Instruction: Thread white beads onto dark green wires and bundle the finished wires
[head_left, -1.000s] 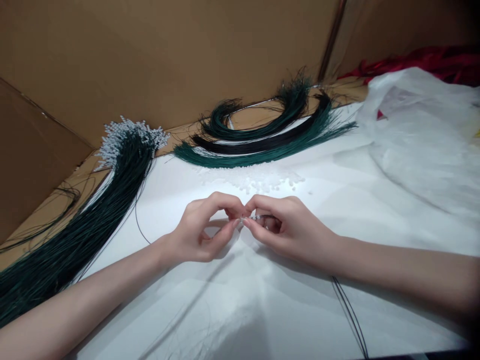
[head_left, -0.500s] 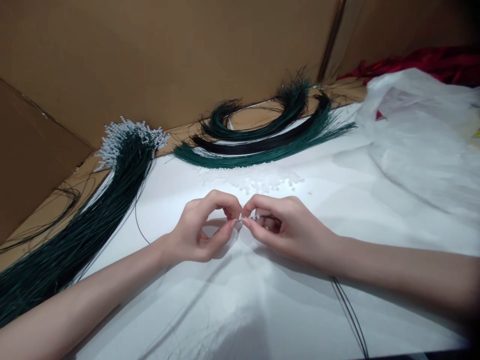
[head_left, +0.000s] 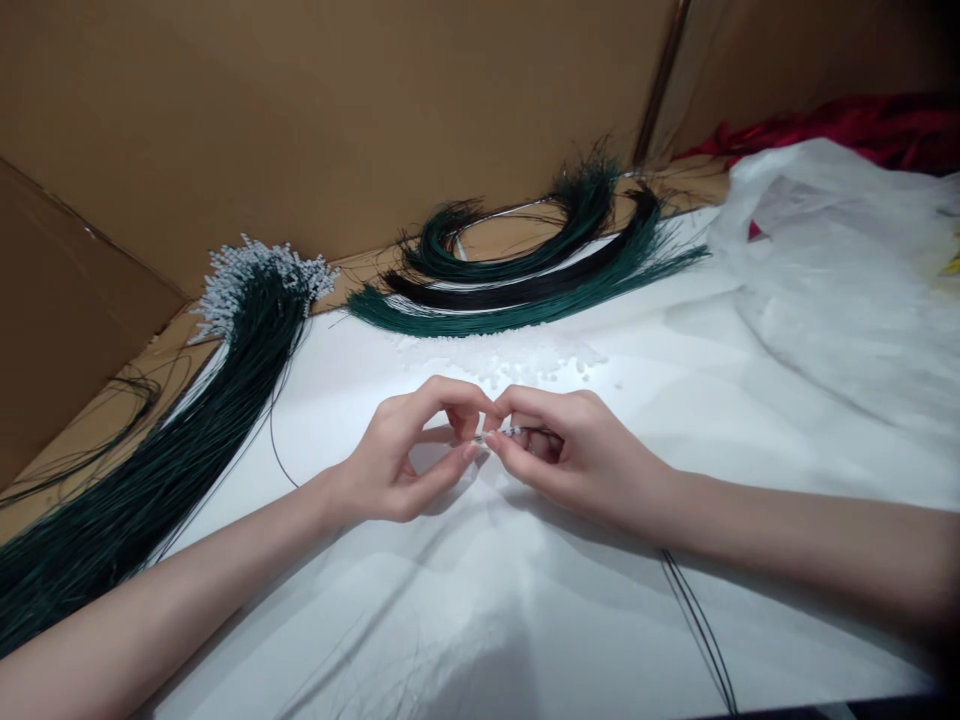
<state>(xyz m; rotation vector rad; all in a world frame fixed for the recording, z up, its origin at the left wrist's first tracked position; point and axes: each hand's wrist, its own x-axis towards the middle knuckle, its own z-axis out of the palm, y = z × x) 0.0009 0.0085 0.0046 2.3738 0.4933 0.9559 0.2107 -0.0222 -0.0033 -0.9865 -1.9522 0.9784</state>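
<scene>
Over the middle of the white surface, my left hand (head_left: 409, 450) and my right hand (head_left: 574, 440) meet at the fingertips. A short row of small white beads (head_left: 514, 431) on thin dark wire shows between them. My right thumb and forefinger pinch the beaded wire, and its dark strands (head_left: 697, 630) come out below my right forearm. My left thumb and bent fingers close at the bead end of the same wire; exactly what lies under those fingertips is partly hidden. Loose white beads (head_left: 525, 360) are scattered just beyond my hands.
On the left lies a thick bundle of dark green wires (head_left: 247, 370) with white beaded tips (head_left: 225, 285). Curved bundles of bare green and black wire (head_left: 517, 290) rest at the back, before a cardboard wall (head_left: 337, 110). A translucent plastic bag (head_left: 840, 260) and red material (head_left: 847, 130) are right.
My left fingers have shifted slightly right and up, so the forefingers of both hands now press closer together over the beads. The wire bundles have stayed put.
</scene>
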